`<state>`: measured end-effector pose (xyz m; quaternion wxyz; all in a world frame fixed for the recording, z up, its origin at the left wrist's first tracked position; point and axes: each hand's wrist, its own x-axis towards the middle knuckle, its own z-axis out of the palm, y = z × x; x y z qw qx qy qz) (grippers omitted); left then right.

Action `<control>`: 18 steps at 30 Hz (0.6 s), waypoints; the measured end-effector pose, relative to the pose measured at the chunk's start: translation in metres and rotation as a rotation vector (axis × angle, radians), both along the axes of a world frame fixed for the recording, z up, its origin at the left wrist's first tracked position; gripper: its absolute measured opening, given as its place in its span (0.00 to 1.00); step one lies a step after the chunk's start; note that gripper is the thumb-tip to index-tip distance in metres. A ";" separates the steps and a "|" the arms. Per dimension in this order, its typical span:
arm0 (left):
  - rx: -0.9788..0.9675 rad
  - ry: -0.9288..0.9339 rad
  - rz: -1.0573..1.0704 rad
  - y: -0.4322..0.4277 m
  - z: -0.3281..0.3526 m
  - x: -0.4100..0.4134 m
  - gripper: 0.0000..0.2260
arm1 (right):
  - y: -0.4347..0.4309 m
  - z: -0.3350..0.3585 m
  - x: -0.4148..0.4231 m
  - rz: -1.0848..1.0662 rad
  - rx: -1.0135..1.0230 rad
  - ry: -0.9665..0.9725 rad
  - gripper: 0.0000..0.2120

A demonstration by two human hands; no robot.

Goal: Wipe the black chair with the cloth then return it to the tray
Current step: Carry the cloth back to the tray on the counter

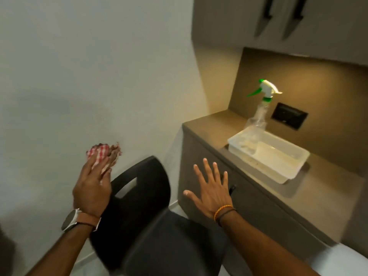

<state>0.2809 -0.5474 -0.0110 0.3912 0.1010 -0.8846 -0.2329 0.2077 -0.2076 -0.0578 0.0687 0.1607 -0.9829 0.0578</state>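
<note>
The black chair [147, 212] stands below me against the pale wall, its backrest with a slot handle facing me and a dark seat cushion lower down. My left hand [92, 188] is raised above the backrest's left side and holds a bunched red-and-white checked cloth [103, 153] in its fingers. My right hand [211, 190] hovers with fingers spread and nothing in it, between the chair and the cabinet front. The white plastic tray [294, 156] sits on the brown counter at the right.
A clear spray bottle [258, 114] with a green-and-white trigger stands in the tray's far end. The brown counter [328, 196] and its cabinet lie close to the chair's right. A black wall socket [289, 115] is behind the tray, and upper cabinets hang above.
</note>
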 end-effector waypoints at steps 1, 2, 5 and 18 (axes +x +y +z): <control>-0.052 0.003 -0.087 0.024 0.014 -0.015 0.22 | 0.019 0.015 -0.003 -0.042 0.007 0.006 0.46; -0.085 0.005 -0.174 0.051 0.026 -0.028 0.22 | 0.040 0.027 -0.004 -0.087 0.013 0.011 0.45; -0.066 -0.010 -0.387 0.138 0.048 -0.061 0.24 | 0.110 0.050 -0.001 -0.223 0.027 0.017 0.46; -0.126 -0.299 -0.823 0.419 0.058 -0.152 0.21 | 0.304 -0.024 0.027 -0.530 0.024 -0.303 0.48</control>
